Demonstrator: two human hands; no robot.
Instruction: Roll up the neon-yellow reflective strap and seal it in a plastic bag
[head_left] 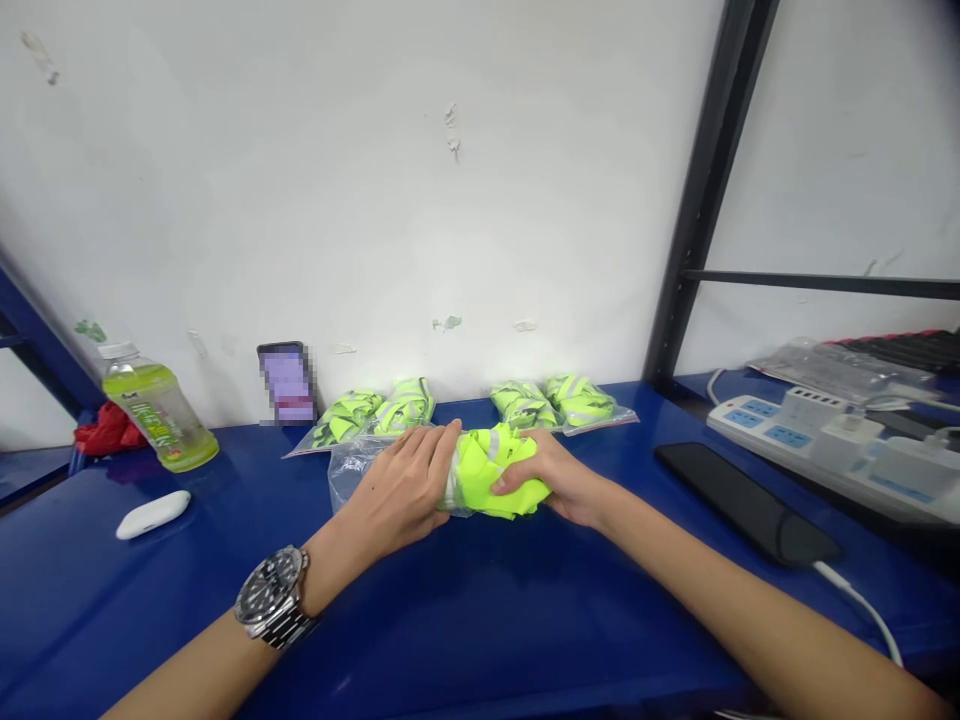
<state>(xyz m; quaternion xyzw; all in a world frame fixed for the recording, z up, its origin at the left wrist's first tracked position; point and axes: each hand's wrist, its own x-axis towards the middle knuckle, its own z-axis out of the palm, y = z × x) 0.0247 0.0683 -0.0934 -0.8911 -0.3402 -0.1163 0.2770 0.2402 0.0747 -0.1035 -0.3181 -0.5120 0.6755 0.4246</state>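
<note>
A folded neon-yellow reflective vest [495,470] with silvery strips is held between my two hands, above the blue table. My right hand [559,475] grips its right end, thumb on top. The vest's left end sits inside the mouth of a clear plastic bag [349,470]. Around that bag and the vest's covered end my left hand [412,475] is closed, its fingers lying over the top. How far the vest reaches into the bag is hidden under this hand. A metal watch [271,590] is on my left wrist.
Behind stand bagged yellow vests, a left pair [349,415] and a right pair [577,400], by the wall. Leftward are a propped phone [289,385], a drink bottle [161,410] and a white case [154,515]. A black phone [746,505] and power strip [795,430] lie right.
</note>
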